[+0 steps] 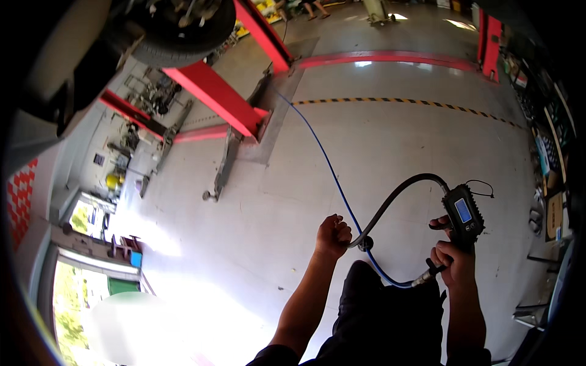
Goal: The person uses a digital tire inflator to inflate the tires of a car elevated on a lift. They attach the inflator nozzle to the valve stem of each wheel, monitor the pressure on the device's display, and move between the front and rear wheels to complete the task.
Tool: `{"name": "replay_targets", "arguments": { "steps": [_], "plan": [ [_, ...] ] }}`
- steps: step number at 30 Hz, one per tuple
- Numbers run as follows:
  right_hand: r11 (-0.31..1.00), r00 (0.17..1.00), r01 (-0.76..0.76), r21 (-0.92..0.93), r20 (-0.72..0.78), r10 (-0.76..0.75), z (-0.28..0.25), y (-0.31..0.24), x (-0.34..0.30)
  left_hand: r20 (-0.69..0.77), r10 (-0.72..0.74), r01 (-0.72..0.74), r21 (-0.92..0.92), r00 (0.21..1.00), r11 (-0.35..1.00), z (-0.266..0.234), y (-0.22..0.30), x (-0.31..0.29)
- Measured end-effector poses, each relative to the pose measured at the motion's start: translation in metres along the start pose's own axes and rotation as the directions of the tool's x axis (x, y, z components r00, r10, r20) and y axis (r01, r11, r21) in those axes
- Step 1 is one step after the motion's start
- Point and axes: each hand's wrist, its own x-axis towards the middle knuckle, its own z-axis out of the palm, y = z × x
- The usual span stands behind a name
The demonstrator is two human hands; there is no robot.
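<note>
– What's nearest?
– The person's dark trousers (387, 311), with the right hand (455, 262) just beyond, on their right.
– Is it gripping anything?
– Yes, its fingers are wrapped round the handle of a digital tyre inflator (464, 210). That sits up off the floor (390, 158), tilted, its lit screen facing up. A thin black loop (481, 186) sticks out by its top.
– And the left hand (334, 236)?
– Clenched on the black rubber hose (390, 207), which arches over from the inflator's top. The hose's end is hidden in the fist.
– What feeds the inflator?
– A metal coupling (421, 279) joins it to a blue air hose (329, 161), which passes just beside the left hand and runs away across the floor.
– Further off?
– A grey lift arm (227, 166) lies low to the left, near the foot of a red lift post (213, 97). Yellow-and-black striped tape (390, 101) crosses the floor, and past it lies a red crossbeam (384, 57).
– What's at the floor's right edge?
– Cluttered shelving (552, 152).
</note>
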Motion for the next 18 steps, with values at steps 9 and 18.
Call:
{"name": "replay_targets", "arguments": {
  "steps": [9,18],
  "plan": [
    [0.866,1.000,-0.030,-0.499,-0.021,0.023,0.004,-0.033,-0.005,-0.110,0.096,-0.072,0.203,0.989,0.977,-0.011,0.019,0.049],
    [0.923,0.890,0.353,-0.155,-0.248,-0.382,-0.140,-0.053,-0.098,0.169,-0.147,-0.004,0.666,0.975,0.746,0.189,-0.095,0.078]
  ]
}}
